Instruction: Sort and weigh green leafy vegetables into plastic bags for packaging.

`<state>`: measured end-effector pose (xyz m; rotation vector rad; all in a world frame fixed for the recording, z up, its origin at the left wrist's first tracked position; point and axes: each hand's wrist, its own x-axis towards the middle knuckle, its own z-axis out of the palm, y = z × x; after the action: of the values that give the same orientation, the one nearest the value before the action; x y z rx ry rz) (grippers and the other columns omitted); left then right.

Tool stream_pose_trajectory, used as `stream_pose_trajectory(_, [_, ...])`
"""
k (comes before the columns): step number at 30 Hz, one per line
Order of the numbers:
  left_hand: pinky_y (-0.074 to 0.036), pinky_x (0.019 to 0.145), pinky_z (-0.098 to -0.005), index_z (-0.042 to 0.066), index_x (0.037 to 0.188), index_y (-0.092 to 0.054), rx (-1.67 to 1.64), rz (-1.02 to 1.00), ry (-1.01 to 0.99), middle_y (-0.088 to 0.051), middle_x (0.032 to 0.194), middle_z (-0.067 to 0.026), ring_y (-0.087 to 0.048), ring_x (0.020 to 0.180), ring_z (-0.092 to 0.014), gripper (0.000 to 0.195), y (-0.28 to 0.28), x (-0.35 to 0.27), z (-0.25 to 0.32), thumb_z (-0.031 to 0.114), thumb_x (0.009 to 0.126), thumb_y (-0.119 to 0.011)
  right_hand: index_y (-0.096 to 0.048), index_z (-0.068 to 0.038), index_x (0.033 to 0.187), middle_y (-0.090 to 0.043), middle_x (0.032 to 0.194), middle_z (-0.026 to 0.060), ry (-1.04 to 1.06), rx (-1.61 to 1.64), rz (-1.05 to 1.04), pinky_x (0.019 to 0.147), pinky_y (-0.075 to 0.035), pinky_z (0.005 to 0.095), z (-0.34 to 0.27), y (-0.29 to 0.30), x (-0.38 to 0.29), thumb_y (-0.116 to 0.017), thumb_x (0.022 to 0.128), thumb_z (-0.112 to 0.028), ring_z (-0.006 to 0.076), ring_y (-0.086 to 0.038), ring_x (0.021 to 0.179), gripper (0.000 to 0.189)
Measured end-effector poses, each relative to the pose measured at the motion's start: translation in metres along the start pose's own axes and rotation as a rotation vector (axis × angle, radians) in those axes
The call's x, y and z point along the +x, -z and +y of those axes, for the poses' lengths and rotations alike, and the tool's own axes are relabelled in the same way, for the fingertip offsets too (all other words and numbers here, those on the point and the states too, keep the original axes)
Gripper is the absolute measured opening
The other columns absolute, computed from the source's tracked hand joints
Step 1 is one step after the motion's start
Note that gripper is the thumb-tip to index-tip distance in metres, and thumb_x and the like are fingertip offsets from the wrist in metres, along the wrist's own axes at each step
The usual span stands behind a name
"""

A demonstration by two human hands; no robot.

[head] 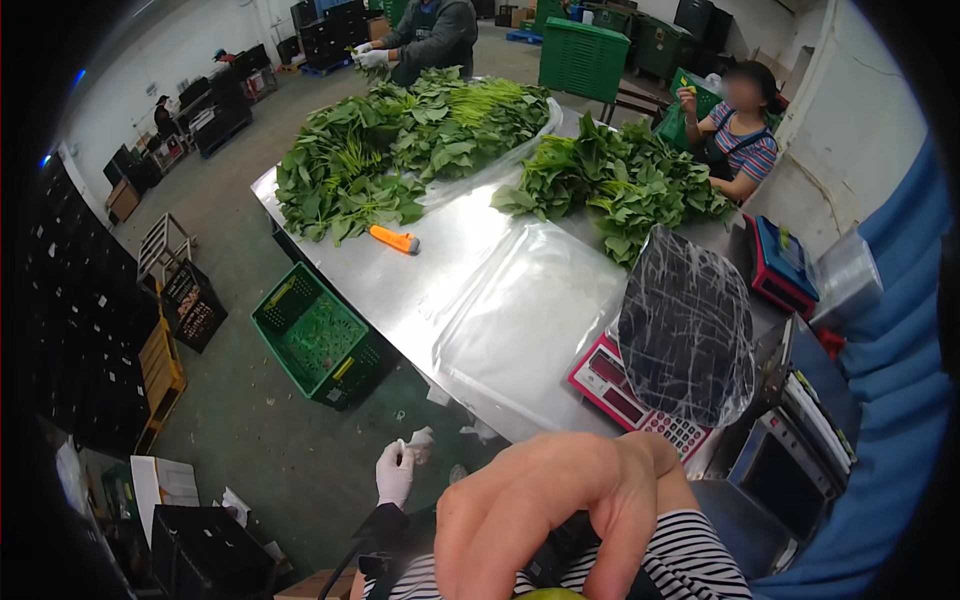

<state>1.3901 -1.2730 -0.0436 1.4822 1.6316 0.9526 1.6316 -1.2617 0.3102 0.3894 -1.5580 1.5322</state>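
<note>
My left hand (394,474), in a white glove, is over the floor beside the table, pinching a crumpled white thing (421,444) that looks like a second glove. Bare and very close to the camera, my right hand (551,502) arches across the bottom of the view. Its fingertips are cut off or hidden, and a yellow-green thing (551,593) shows just below it. Beyond it are a red digital scale (607,379) with a plastic-wrapped pan (686,330) and a stack of clear plastic bags (525,322). An orange utility knife (394,240) lies near leafy greens (345,165).
The metal table (367,281) bears more greens (622,176) and another scale (784,262). A green crate (315,330) stands on the floor to the left. One co-worker (435,37) holds greens at the far side; another (739,142) is at the right.
</note>
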Motion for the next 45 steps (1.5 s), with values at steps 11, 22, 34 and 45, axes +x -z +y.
stream_pose_trajectory(11, [-0.044,0.064,-0.027,-0.003,0.091,-0.058,0.021,-0.007,0.002,-0.058,0.077,-0.0083,-0.053,0.067,-0.013,0.017,0.001,-0.001,0.001,0.012,0.083,-0.057,-0.057,0.006,0.106,-0.06,0.103,0.0135,0.054,0.017,-0.021,0.066,-0.041,0.0231,0.006,-0.001,0.0,-0.072,0.074,-0.027,0.0169,-0.055,0.088,0.049])
stream_pose_trajectory(22, [-0.044,0.063,-0.0275,-0.003,0.091,-0.058,0.052,-0.011,-0.034,-0.058,0.076,-0.009,-0.052,0.066,-0.014,0.018,0.0,0.004,-0.003,0.013,0.082,-0.057,-0.057,0.006,0.107,-0.06,0.104,0.0139,0.056,0.034,-0.014,0.066,-0.041,0.0226,0.003,0.0,0.001,-0.072,0.074,-0.027,0.0161,-0.054,0.088,0.049])
stream_pose_trajectory(34, [-0.043,0.063,-0.0279,-0.003,0.09,-0.058,0.078,-0.078,0.021,-0.057,0.074,-0.0092,-0.052,0.066,-0.013,0.017,0.004,-0.003,0.014,0.012,0.083,-0.055,-0.056,0.006,0.11,-0.055,0.103,0.0169,0.129,0.127,-0.019,0.074,-0.045,0.0299,0.006,-0.022,-0.004,-0.07,0.077,-0.023,0.0233,-0.056,0.089,0.046])
stream_pose_trajectory(45, [-0.041,0.058,-0.0249,-0.001,0.084,-0.057,0.007,-0.107,-0.041,-0.052,0.066,-0.0015,-0.045,0.061,-0.008,0.018,0.015,0.013,0.02,0.015,0.089,-0.052,-0.045,-0.005,0.125,-0.057,0.102,0.0036,-0.646,0.008,0.538,0.072,-0.044,0.0235,0.034,0.034,-0.099,-0.053,0.088,-0.024,0.01,-0.055,0.085,0.042])
